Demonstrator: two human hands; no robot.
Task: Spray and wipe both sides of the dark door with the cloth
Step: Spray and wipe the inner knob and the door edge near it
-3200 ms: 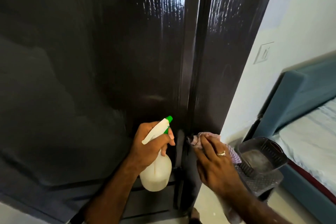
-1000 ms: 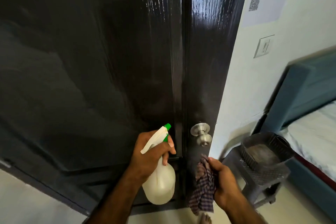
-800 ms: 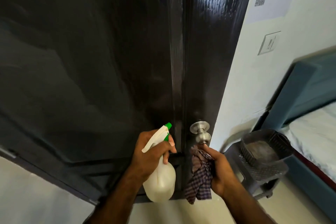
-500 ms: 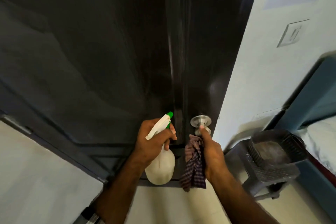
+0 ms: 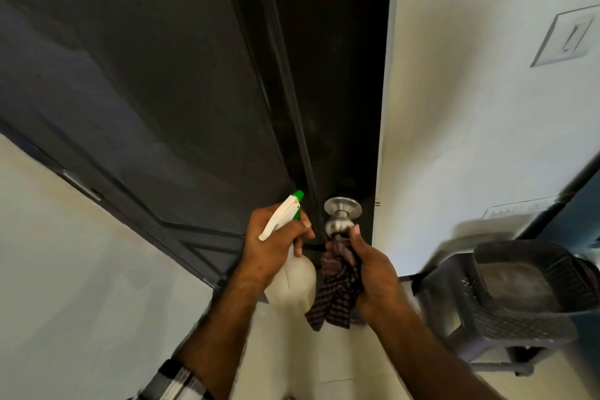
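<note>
Left hand: the left hand (image 5: 271,248) is wrapped round the neck of the spray bottle (image 5: 292,279), one finger curled over the trigger, green nozzle pointing up toward the door's edge.

Right hand: the right hand (image 5: 373,273) has the checked cloth (image 5: 337,292) bunched in its palm, tail hanging loose, while the thumb and fingertips reach up to the silver door knob (image 5: 339,226). How firmly they grip the knob, I cannot tell.

Dark door: the dark door (image 5: 337,75) shows a narrow face right ahead, just above both hands; the wide dark panel (image 5: 136,81) runs off to the left.

Step, as I read it: handling the knob, likely to swing the door and get at its other side.

Risk one: the cloth's tail hangs just beside the door's edge; a swing could trap it.

Risk two: with the cloth padding the palm, the smooth round knob could slip through the fingers.

Risk three: that trigger finger is loaded. A squeeze mid-pull would spray at close range.

Edges: the pale wall (image 5: 454,107) starts at the door's right edge; a dark plastic stool (image 5: 470,318) carrying a basket (image 5: 526,282) sits near the right arm.

Open room: bare floor (image 5: 81,269) to the left, the freer side for stepping; tighter on the right.
</note>
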